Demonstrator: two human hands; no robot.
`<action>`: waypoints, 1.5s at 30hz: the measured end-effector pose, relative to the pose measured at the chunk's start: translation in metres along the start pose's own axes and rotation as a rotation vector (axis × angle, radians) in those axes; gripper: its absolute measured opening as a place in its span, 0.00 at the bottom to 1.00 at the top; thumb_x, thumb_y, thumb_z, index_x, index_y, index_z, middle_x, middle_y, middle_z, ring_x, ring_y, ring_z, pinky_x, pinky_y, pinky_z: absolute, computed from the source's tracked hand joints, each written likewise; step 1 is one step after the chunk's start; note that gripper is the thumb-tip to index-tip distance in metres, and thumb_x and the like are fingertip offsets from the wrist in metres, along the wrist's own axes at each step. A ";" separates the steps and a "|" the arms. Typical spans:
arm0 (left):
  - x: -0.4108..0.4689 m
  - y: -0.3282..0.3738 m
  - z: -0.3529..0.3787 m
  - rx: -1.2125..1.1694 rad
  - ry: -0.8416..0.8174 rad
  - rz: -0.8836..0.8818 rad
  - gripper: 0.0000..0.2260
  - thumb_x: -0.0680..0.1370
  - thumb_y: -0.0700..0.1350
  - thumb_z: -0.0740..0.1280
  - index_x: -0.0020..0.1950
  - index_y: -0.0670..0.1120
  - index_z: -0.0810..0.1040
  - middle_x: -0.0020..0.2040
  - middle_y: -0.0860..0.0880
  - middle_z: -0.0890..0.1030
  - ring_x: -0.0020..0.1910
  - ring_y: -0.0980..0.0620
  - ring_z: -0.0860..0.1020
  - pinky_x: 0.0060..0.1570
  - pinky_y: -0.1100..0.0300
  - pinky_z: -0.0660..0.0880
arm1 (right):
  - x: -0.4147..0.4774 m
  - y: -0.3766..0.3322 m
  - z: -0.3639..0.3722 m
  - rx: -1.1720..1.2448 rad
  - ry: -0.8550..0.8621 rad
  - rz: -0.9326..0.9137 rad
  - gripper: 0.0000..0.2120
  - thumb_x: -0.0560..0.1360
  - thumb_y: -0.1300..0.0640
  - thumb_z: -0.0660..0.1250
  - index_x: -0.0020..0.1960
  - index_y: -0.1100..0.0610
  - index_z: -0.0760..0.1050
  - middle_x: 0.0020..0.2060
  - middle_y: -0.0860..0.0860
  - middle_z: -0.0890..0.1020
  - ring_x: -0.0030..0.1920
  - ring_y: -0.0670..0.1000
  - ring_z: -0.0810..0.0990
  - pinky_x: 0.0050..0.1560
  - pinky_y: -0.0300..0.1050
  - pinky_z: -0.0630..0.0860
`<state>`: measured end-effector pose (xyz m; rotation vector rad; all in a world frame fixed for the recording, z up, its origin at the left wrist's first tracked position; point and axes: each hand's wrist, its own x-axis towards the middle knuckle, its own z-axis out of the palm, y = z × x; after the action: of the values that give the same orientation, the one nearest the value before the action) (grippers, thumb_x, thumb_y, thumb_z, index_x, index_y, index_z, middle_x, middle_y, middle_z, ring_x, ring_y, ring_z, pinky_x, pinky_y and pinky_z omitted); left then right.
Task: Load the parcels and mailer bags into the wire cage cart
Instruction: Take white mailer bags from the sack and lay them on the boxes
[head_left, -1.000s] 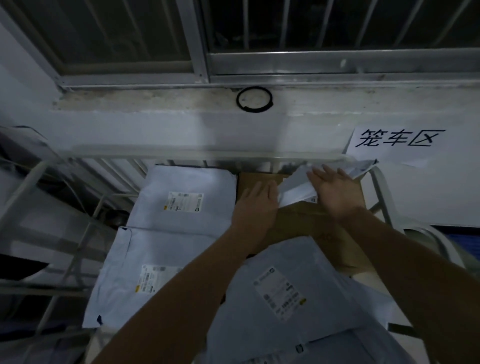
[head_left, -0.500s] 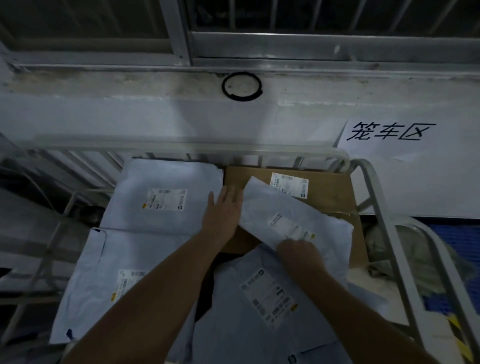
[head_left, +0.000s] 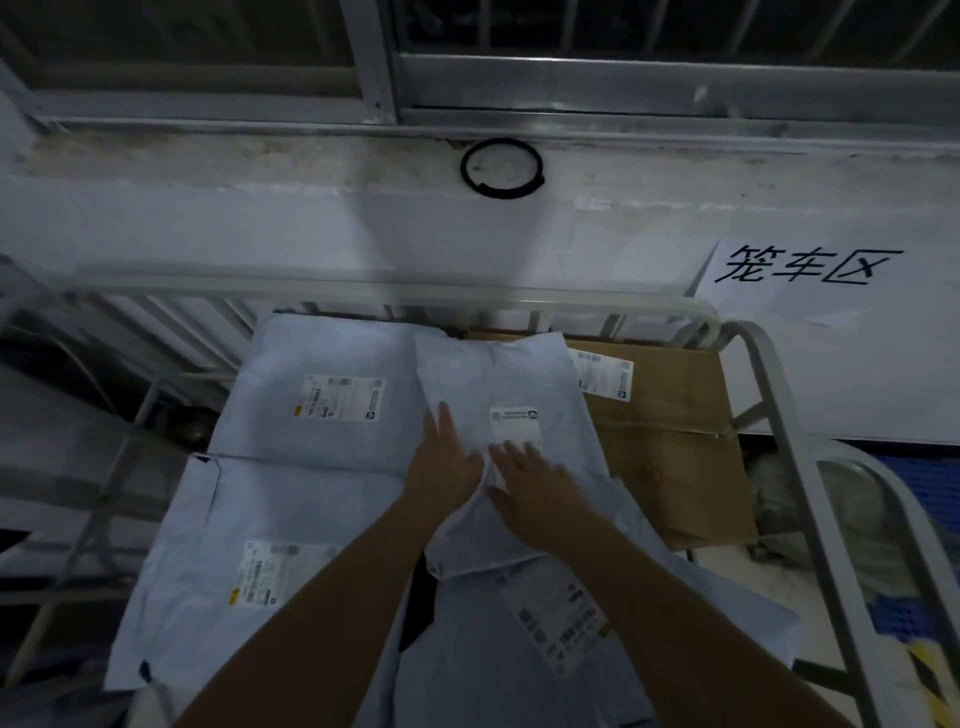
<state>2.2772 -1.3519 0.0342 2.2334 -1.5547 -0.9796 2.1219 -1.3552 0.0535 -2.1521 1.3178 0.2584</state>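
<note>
Four mailer bags; one cardboard box; one wire cage cart; two hands; one wall sign.

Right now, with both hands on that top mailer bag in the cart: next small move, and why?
Probably lift both hands away. The left hand and right hand lie flat on the mailer bag, which already rests inside the wire cage cart, overlapping the cardboard box and a second mailer.
</note>
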 end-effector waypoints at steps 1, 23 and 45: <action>0.001 -0.006 0.004 0.169 -0.017 0.069 0.37 0.82 0.56 0.61 0.81 0.47 0.41 0.81 0.37 0.46 0.78 0.37 0.56 0.73 0.46 0.60 | 0.001 0.018 0.004 -0.105 0.007 0.022 0.28 0.84 0.44 0.50 0.82 0.49 0.48 0.81 0.51 0.51 0.81 0.56 0.49 0.76 0.63 0.54; 0.102 -0.065 0.053 0.696 0.280 0.332 0.33 0.78 0.67 0.51 0.81 0.54 0.59 0.82 0.46 0.49 0.80 0.35 0.47 0.67 0.23 0.46 | 0.121 0.122 0.045 -0.172 0.397 0.166 0.37 0.80 0.33 0.38 0.82 0.53 0.40 0.81 0.49 0.40 0.80 0.52 0.36 0.79 0.58 0.39; 0.098 -0.058 0.047 0.684 0.233 0.287 0.35 0.78 0.66 0.53 0.80 0.47 0.59 0.82 0.48 0.46 0.80 0.37 0.45 0.67 0.23 0.48 | 0.125 0.123 0.048 -0.193 0.401 0.165 0.37 0.80 0.33 0.39 0.82 0.53 0.39 0.81 0.49 0.39 0.80 0.51 0.35 0.79 0.59 0.39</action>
<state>2.3094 -1.4091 -0.0703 2.2916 -2.2419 -0.0922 2.0837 -1.4614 -0.0899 -2.3415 1.7619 0.0159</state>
